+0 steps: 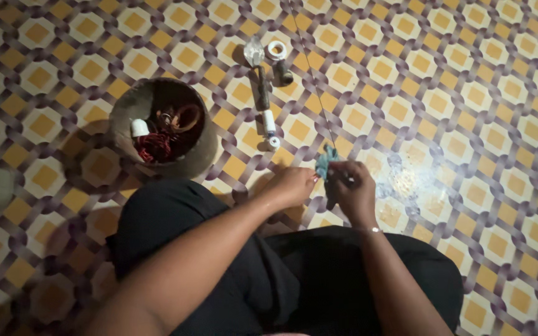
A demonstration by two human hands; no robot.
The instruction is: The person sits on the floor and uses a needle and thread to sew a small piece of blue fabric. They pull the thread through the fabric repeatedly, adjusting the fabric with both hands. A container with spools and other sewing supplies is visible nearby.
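Nearest the camera, the person sat on a patterned tiled floor (468,93) in black clothing, both forearms stretched forward over the lap. The left hand (292,185) and the right hand (351,186) met just above the floor, and together they pinched one small teal piece of cloth (325,160), the fingers of each curled closed on it. One thin thread (316,81) ran up from the cloth toward the far edge of the floor. Beyond the hands lay a short row of small things: one white cylinder (269,121), one dark stick-like tool (262,87), one clear shiny object (254,51) and one roll of white tape (276,49). To the left stood one round bowl (122,115), holding a tangle of red wire (152,147), one white plug-like piece (139,127) and a brown coil (186,117).
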